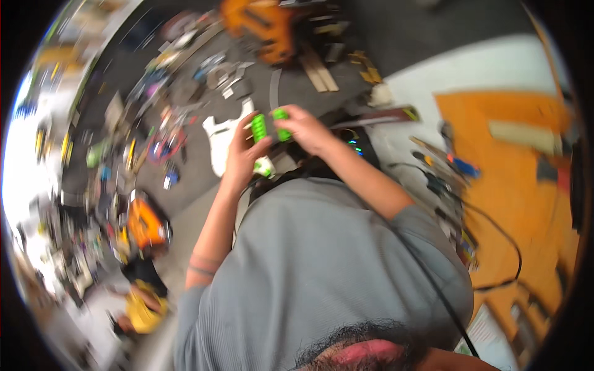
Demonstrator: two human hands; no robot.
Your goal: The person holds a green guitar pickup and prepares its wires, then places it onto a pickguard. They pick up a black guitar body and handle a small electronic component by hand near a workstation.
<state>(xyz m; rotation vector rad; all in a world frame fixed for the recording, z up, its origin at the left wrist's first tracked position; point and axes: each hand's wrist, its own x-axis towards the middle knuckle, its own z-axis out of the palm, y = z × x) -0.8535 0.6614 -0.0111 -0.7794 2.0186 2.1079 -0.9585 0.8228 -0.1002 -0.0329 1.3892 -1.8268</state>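
The ribbed green piece (258, 127) is located in front of the wearer's torso, above a dark work surface (197, 179), and is gripped between the thumb and fingers of the left hand (240, 151). A second green piece (282, 123) is located just to its right, gripped by the fingers of the right hand (304, 131). The hands are near each other but apart, and a narrow gap separates the two green pieces. A white contoured plate (218, 148) lies below and to the left of the left hand, partly covered by it; contact between hand and plate cannot be determined. Beyond the hands, two pale wooden strips (318, 71) lie side by side, near a large orange object (260, 28) with dark slots. At the right, an orange-brown board (495, 222) carries a curved black cable (518, 253), with a blue-handled tool (464, 167) near its left edge. At the lower left are a second orange object (146, 222) and a person in yellow (145, 309). Outlying small items are blurred.
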